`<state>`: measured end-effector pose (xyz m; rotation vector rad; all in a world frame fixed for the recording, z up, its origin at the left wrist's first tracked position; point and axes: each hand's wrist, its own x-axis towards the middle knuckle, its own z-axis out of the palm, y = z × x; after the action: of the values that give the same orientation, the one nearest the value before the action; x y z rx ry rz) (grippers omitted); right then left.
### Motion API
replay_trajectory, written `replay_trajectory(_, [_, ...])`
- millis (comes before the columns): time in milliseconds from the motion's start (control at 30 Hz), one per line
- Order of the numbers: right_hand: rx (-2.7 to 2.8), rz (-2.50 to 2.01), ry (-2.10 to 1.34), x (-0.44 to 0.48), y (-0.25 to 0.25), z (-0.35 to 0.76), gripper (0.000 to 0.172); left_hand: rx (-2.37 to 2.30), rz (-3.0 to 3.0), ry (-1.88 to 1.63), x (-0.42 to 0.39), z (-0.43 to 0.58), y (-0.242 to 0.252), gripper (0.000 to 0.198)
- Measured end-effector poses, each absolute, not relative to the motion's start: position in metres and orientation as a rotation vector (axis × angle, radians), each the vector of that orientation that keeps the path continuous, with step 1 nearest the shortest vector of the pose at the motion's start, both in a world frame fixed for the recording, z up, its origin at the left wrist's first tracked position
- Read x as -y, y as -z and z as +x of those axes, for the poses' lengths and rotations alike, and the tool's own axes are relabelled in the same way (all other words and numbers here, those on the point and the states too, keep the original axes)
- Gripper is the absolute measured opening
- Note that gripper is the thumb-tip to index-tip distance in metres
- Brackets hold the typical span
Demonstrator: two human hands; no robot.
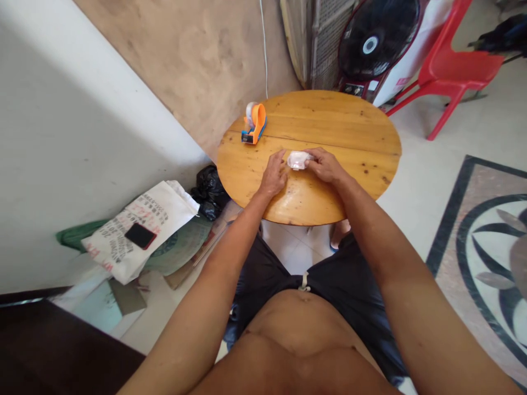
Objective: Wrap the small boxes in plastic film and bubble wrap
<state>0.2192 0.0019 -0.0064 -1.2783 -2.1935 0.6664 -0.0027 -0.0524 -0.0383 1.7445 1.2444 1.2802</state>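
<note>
A small white packet [299, 160], apparently wrapped in clear plastic, is over the middle of the round wooden table [349, 129]. My right hand [327, 165] pinches its right end between thumb and fingers. Just left of the packet, my left hand [274, 174] rests at the tabletop with its fingers loosely curved and apart, holding nothing. A small gap separates it from the packet. What is inside the wrapping cannot be made out. Toward the table's left edge stands an orange and blue tape dispenser [256, 123] with a roll of tape in it.
Behind the table stand a black fan [376, 41] and a red plastic chair [457, 68]. On the left, a phone [140, 236] lies on a white printed sack [119, 227], beside black plastic bags [209, 189]. A wall borders the table's left side.
</note>
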Motion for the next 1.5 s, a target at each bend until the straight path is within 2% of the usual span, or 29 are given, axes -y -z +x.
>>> replay_trajectory(200, [2.133,-1.32,-0.719,-0.003,0.017,0.216,0.05,-1.214,1.983,-1.265,0.056,-0.001,0.03,0.035])
replay_trajectory(400, [2.138,-1.319,-0.634,0.005,0.019,0.216,0.057,-1.213,1.959,-1.28,0.052,0.003,0.032,0.026])
replay_trajectory(767, [2.166,-1.315,-0.562,0.009,0.017,0.212,0.072,-1.213,1.964,-1.287,0.054,0.005,0.031,0.026])
replay_trajectory(933, [2.165,-1.3,-0.532,0.01,0.02,0.213,0.07,-1.208,1.942,-1.31,0.057,0.004,0.029,0.024])
replay_trajectory(1100, [2.159,-1.303,-0.541,0.01,0.019,0.214,0.066,-1.214,1.978,-1.278,0.059,0.006,0.026,0.033])
replay_trajectory(1300, [2.149,-1.305,-0.54,0.011,0.018,0.212,0.068,-1.246,1.926,-1.277,0.058,0.009,0.023,0.019])
replay_trajectory(1500, [2.142,-1.3,-0.542,0.011,0.018,0.213,0.068,-1.229,1.968,-1.257,0.06,0.007,0.022,0.021])
